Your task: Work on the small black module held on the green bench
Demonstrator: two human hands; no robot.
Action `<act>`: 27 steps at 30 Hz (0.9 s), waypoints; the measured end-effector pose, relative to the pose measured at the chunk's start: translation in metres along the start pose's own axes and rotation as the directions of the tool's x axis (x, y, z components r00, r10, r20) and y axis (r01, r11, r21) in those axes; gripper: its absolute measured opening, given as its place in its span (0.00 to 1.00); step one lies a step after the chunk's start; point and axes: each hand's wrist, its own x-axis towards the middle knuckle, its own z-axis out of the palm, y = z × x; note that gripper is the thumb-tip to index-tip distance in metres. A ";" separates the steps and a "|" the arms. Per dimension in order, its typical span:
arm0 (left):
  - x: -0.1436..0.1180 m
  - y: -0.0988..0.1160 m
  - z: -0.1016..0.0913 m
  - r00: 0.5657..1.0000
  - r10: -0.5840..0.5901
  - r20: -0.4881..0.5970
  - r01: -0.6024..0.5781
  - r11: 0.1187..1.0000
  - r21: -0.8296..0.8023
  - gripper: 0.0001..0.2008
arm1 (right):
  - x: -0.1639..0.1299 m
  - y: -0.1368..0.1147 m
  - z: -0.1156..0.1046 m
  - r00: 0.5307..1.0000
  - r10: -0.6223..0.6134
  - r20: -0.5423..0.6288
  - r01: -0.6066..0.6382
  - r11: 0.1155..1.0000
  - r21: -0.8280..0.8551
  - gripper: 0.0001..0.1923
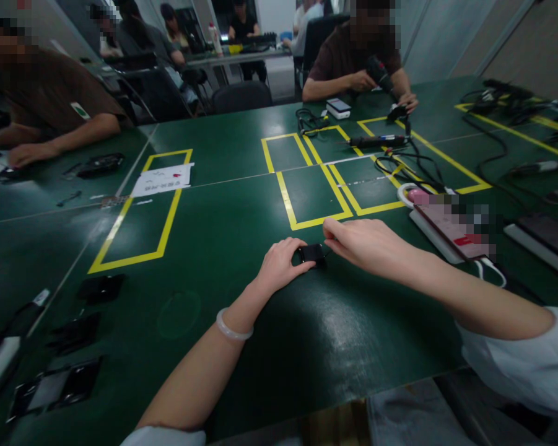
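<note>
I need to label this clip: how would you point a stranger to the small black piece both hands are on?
Start at the green table and find the yellow taped squares in the middle. Just below their near edge, the small black block sits between the left hand and right hand. Unlike the flat black parts at far left, it is being touched.

12 o'clock: bare table (241, 204) inside yellow tape outlines (312, 195).
2 o'clock: power strip (446, 232), tangled cables (413, 164) blocking.
9 o'clock: black parts (100, 288) scattered; otherwise open.
</note>
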 end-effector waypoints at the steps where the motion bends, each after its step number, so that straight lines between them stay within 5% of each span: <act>1: 0.000 0.000 0.000 1.000 -0.001 0.001 0.001 1.000 0.000 0.16 | -0.001 0.001 0.000 1.000 -0.006 0.000 0.006 1.000 0.024 0.09; 27: -0.001 0.001 0.001 1.000 -0.010 0.000 0.010 1.000 -0.007 0.16 | -0.001 0.004 0.002 1.000 -0.002 -0.010 0.003 0.999 0.050 0.10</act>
